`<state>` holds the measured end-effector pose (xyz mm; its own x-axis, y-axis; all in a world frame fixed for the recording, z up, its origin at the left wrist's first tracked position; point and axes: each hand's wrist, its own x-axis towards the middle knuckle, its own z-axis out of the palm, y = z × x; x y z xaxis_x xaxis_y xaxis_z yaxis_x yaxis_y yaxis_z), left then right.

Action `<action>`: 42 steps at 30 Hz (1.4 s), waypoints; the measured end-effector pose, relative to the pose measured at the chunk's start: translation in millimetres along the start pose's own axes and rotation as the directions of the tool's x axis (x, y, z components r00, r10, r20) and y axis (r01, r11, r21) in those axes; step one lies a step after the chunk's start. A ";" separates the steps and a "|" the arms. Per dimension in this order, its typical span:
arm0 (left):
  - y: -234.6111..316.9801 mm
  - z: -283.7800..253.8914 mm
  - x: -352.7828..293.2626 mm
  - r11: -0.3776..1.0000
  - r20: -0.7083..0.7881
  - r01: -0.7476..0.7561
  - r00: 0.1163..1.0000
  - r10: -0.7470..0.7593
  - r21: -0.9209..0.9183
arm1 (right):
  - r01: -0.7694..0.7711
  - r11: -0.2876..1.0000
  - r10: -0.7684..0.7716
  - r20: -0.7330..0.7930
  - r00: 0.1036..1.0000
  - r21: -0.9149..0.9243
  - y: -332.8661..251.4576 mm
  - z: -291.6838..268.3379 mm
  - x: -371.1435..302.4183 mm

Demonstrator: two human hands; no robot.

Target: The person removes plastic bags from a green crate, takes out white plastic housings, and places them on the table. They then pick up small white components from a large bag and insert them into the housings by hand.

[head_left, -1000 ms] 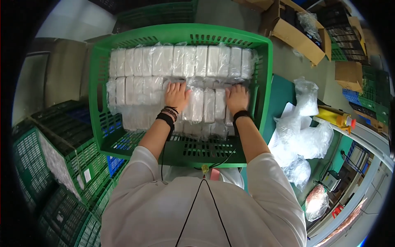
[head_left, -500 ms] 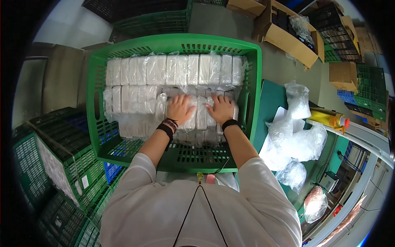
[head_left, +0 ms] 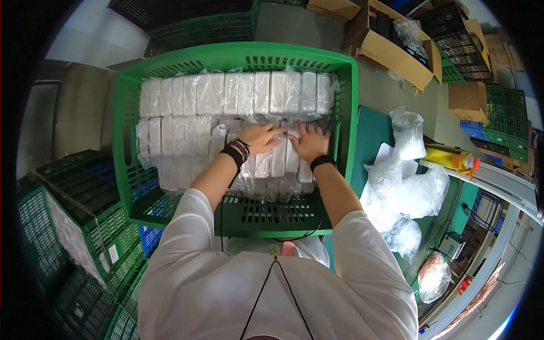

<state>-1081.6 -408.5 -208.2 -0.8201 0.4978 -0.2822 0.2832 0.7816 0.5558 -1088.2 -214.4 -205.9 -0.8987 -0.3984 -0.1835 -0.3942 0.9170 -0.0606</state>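
Note:
A large green plastic crate (head_left: 349, 113) holds rows of white, slim box-like blocks (head_left: 231, 95) wrapped in clear plastic film. What is inside the wrapping I cannot make out. Over the right part of the middle row, my left hand (head_left: 259, 139) lies on the wrapped blocks, its fingers stretched to the right. Close beside it, my right hand (head_left: 311, 144) rests on the same row with fingers spread and pointing away from me. Both palms face down, and parts of the blocks beneath are hidden.
Clear plastic bags (head_left: 419, 192) and a yellow bottle with a red cap (head_left: 450, 157) lie on a green surface to the right. Stacked green crates (head_left: 85, 226) stand at the left. An open cardboard box (head_left: 391, 54) sits at the far right.
My left hand has shifted right and turned, its fingers now pointing toward my right hand. My right hand has moved slightly right, staying on the blocks.

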 end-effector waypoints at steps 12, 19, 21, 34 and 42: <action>39.7 47.5 -45.4 0.987 0.063 -0.157 0.986 0.154 0.045 | 0.141 0.948 -0.166 0.068 0.984 0.285 -13.8 23.5 -73.6; 49.0 54.1 -57.7 0.997 -0.029 -0.014 1.000 0.012 -0.075 | 0.168 0.935 -0.219 0.136 0.966 0.311 -12.0 15.0 -81.7; 56.4 51.1 -73.1 0.996 -0.024 -0.030 0.999 0.028 -0.083 | 0.145 0.934 -0.210 0.174 0.962 0.328 -19.6 -6.2 -97.2; 103.7 23.3 -129.8 0.918 0.087 -0.117 0.983 0.161 -0.380 | 0.256 0.886 -0.363 0.233 0.902 0.387 -28.4 -66.8 -168.5; 171.7 18.4 -164.3 0.645 -0.246 -0.148 0.967 -0.063 -0.750 | 0.205 0.828 -0.276 0.060 0.959 0.522 -42.4 -135.5 -214.5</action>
<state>-889.1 -349.1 -80.8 -0.9332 0.3400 -0.1160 -0.0685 0.1486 0.9865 -904.8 -170.3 -30.9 -0.7417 -0.6342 -0.2185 -0.4104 0.6867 -0.6000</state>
